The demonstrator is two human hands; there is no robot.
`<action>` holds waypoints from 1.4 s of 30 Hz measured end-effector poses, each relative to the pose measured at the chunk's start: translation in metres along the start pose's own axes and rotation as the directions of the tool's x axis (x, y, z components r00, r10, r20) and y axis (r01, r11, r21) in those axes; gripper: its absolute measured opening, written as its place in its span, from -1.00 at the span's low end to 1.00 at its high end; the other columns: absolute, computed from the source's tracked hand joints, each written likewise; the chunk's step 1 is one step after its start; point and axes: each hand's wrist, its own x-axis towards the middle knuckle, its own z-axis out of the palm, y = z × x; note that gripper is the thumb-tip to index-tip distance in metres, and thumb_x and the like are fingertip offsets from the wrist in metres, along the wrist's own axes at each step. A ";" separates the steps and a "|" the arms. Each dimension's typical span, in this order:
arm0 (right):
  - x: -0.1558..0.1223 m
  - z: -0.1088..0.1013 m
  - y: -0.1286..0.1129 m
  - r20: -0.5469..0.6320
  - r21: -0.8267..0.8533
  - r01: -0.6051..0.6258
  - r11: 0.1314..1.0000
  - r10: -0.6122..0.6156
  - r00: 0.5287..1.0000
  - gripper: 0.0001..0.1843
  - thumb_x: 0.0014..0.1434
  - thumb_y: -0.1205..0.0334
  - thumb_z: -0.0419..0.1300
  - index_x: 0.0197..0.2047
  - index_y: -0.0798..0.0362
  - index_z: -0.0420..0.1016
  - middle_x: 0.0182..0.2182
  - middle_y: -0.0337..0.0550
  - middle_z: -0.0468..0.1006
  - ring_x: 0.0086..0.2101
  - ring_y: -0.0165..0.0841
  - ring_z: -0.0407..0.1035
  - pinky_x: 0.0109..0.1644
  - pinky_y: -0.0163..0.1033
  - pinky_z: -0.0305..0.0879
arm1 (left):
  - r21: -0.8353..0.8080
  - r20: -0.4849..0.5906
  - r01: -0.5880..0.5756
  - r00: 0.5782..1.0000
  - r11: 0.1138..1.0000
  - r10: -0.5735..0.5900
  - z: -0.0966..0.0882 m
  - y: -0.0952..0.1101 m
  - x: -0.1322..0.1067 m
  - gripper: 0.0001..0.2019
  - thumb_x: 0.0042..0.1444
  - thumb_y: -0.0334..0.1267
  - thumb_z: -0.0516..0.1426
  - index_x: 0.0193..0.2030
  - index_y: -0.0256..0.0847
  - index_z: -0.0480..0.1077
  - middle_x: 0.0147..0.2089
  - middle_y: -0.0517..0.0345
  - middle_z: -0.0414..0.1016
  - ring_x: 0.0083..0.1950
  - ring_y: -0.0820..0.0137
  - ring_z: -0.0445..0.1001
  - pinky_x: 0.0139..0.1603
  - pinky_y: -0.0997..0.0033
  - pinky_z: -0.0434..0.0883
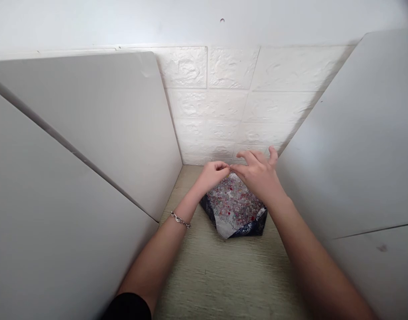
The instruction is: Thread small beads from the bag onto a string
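Note:
My left hand (212, 174) and my right hand (257, 173) meet fingertip to fingertip above a dark blue tray (254, 226) filled with many tiny coloured beads (232, 202). Both hands pinch something too small to make out where the fingertips touch. The left hand is curled closed, and a silver bracelet (180, 219) hangs on its wrist. On the right hand the thumb and forefinger pinch while the other fingers lift. The tray rests on a pale green-beige tabletop (220, 275) just below the hands.
White panels stand on the left (90, 146) and on the right (354, 142), closing in a narrow booth. A white embossed brick-pattern wall (230, 106) shuts off the back. Bare tabletop lies between the tray and me.

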 end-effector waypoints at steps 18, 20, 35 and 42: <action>0.005 0.000 0.001 0.220 0.379 -0.280 0.882 0.208 0.953 -0.85 0.05 0.23 0.09 -0.47 0.01 0.45 -0.18 -0.21 0.45 -0.11 -0.25 0.26 0.12 0.19 -0.24 | -0.448 0.384 0.388 0.897 0.805 -0.219 -0.013 0.000 -0.002 -0.59 -0.01 0.09 0.03 -0.37 -0.30 0.31 -0.40 0.11 0.36 -0.39 0.50 0.36 -0.38 0.52 0.24; 0.006 0.002 0.002 0.262 0.432 -0.355 0.829 0.261 0.929 -0.86 0.02 0.24 0.09 -0.49 0.02 0.45 -0.19 -0.20 0.45 -0.12 -0.23 0.27 0.10 0.18 -0.18 | -0.452 0.411 0.420 0.881 0.787 -0.234 -0.015 0.002 -0.002 -0.53 0.01 0.16 -0.03 -0.31 -0.28 0.30 -0.38 0.06 0.39 -0.37 0.44 0.40 -0.34 0.46 0.28; 0.003 0.012 0.005 0.353 0.547 -0.392 0.740 0.220 0.909 -0.82 0.09 0.23 0.01 -0.40 0.02 0.42 -0.11 -0.13 0.42 -0.06 -0.21 0.24 0.07 0.12 -0.07 | -0.004 0.199 0.117 0.973 0.993 -0.114 -0.011 0.011 -0.005 -0.87 -0.08 -0.27 0.03 -0.43 -0.30 0.31 -0.57 0.27 0.20 -0.56 0.60 0.12 -0.54 0.54 0.04; 0.002 0.011 0.000 0.202 0.433 -0.265 0.861 0.194 0.960 -0.85 0.15 0.24 -0.03 -0.35 0.01 0.35 -0.08 -0.14 0.39 -0.08 -0.22 0.23 0.10 0.25 -0.26 | -0.049 0.194 0.114 0.976 0.992 -0.103 -0.012 0.012 -0.006 -0.73 -0.04 -0.07 0.04 -0.49 -0.27 0.27 -0.60 0.28 0.11 -0.58 0.59 0.06 -0.58 0.54 -0.01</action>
